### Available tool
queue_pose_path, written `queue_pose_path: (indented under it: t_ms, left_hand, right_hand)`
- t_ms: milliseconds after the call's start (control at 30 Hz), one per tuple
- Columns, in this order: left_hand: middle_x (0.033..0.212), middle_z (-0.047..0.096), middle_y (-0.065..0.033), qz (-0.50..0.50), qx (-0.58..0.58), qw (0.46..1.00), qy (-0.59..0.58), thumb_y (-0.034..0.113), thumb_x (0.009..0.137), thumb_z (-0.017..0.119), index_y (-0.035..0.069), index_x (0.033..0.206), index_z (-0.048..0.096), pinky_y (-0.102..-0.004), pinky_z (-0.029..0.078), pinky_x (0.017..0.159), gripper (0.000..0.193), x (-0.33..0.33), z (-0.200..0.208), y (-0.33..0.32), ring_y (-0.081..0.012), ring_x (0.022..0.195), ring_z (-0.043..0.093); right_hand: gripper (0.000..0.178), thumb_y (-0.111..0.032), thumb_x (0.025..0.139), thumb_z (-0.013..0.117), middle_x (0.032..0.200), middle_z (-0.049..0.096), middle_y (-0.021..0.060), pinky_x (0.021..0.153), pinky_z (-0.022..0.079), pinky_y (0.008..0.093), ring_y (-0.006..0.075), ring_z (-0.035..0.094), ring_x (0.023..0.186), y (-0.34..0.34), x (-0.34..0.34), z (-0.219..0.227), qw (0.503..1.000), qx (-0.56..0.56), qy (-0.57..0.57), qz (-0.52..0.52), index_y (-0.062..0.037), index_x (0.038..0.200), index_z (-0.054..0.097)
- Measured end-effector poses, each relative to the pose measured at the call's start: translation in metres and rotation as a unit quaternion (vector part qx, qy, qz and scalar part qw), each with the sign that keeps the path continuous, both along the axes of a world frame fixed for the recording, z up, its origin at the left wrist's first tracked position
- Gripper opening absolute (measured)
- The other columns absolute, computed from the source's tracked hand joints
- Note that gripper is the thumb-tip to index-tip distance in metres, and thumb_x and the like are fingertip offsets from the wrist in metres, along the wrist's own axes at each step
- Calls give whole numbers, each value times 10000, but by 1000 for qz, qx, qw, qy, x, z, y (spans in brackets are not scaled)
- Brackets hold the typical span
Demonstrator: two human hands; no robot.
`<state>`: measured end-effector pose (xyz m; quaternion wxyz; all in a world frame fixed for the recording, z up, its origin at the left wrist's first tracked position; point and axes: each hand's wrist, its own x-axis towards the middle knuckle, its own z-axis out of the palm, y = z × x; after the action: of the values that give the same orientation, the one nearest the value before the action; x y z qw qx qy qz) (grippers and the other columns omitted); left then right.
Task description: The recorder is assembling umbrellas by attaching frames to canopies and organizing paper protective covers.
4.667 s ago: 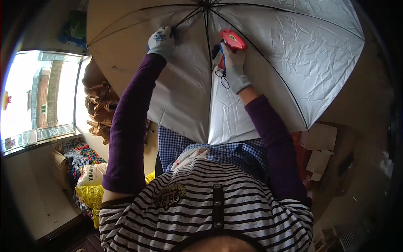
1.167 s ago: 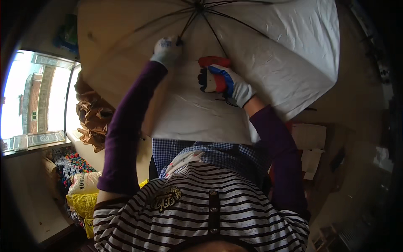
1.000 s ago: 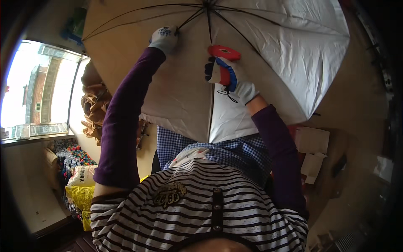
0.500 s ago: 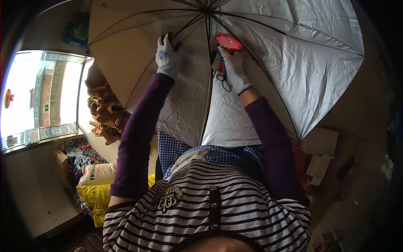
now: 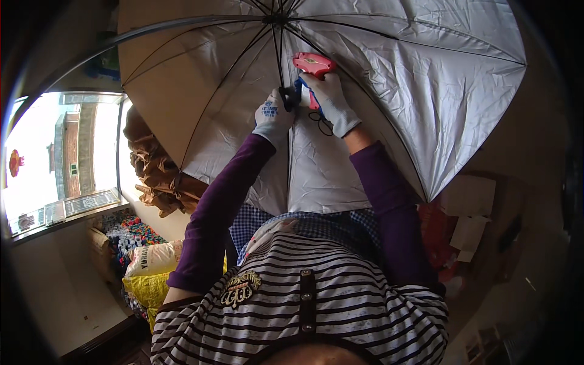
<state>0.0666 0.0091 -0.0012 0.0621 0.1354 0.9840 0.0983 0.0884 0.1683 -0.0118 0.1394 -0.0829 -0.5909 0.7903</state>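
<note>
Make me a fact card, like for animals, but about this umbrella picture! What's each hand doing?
Umbrella: open, silvery inside showing
Left hand: gloved, at a black rib; grip unclear
Right hand: gloved, holding a red tool
Picture's left side: window, brown crumpled material, yellow sack

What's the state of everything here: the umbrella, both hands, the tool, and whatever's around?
umbrella: spread open, inner side up, wrinkled
left hand: gloved, fingers curled at the umbrella's inner side; grip unclear
right hand: gloved, closed around the red tool
red tool: held
brown material: crumpled
window: bright with daylight; open or shut, can't tell
</note>
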Motion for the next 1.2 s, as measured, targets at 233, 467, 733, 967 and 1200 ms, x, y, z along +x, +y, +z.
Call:
queue_pose_path:
  t_ms: [233,467,733,967,1200]
  left_hand:
    - [821,681,-141,-54,131,970,-197,173,825,617,61,1013,637,-349,531,668,220,-25,45,6,-267,773,681]
    - [713,681,-110,1,253,967,-2,124,818,609,50,927,681,-310,512,595,150,-51,15,3,-211,661,673]
    - [676,663,-59,-35,178,978,100,123,822,611,44,921,698,-283,479,507,153,-49,14,12,-149,584,639]
    - [664,654,-84,7,283,959,-28,121,828,595,35,916,693,-286,466,458,158,-60,8,3,-160,529,626]
    - [646,658,-98,52,310,941,-123,125,823,604,40,913,695,-306,479,448,153,-53,28,11,-173,525,639]
  right_hand:
    - [288,-282,782,651,618,604,108,584,451,375,226,585,560,-17,1,-4,991,77,-89,-60,3,775,611]
    - [393,-359,785,687,531,561,69,508,441,330,144,565,499,-29,1,-5,984,135,-62,-98,16,684,627]
    - [279,-272,825,660,775,668,81,609,486,330,196,635,666,-15,7,-2,998,-14,-60,2,-2,898,652]
    - [286,-214,859,653,965,668,44,703,516,289,153,642,805,-4,-3,-26,959,-260,-76,82,-9,1058,633]
    - [374,-244,866,662,1111,641,67,899,479,293,150,607,1016,21,-4,-10,903,-374,-101,184,-17,1158,602]
